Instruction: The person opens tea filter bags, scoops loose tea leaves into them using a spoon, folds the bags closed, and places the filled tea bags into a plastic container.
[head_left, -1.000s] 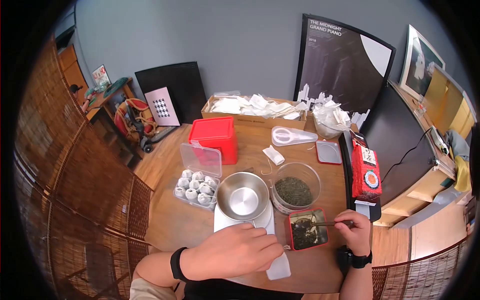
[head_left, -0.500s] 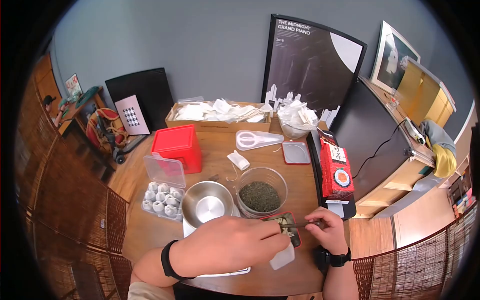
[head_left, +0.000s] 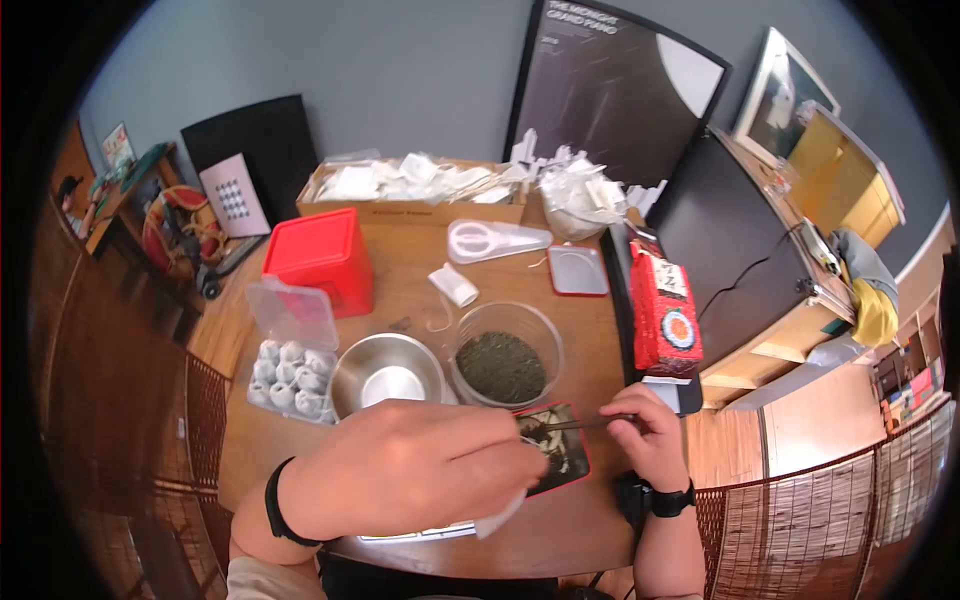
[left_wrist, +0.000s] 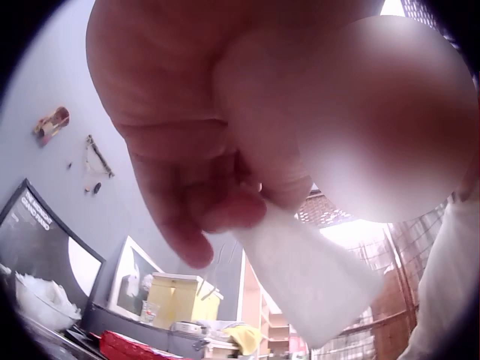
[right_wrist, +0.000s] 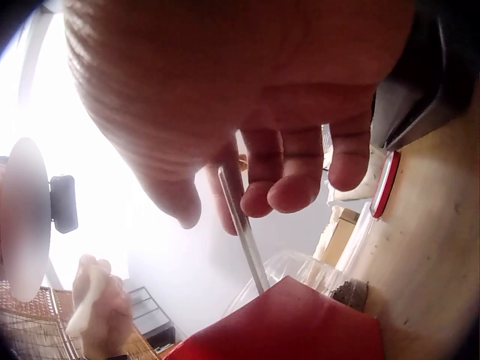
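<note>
My left hand [head_left: 410, 470] pinches a white fabric tea bag [left_wrist: 307, 277], which hangs below the thumb and fingertips. It reaches across in front of the steel bowl [head_left: 388, 375], its fingertips at the left edge of a red-rimmed tin [head_left: 583, 470] of tea leaves. My right hand [head_left: 645, 435] grips a spoon [head_left: 580, 424] by its handle from the tin's right side. The spoon runs level over the tin, its head end close to the left fingertips and partly hidden there. Behind the tin stands a clear round tub [head_left: 553, 345] of dark loose tea.
Filled tea bags [head_left: 290, 375] sit in a clear lidded box at left, before a red canister [head_left: 320, 262]. A carton [head_left: 410, 212] of white bags lines the back. Scissors [head_left: 490, 240] and a red tea packet [head_left: 665, 320] lie farther right. A scale [head_left: 420, 533] shows beneath my left arm.
My left hand has moved right, with the white bag, up to the tin and the spoon's head. The spoon has risen from the leaves toward the left fingertips. The head view has turned right.
</note>
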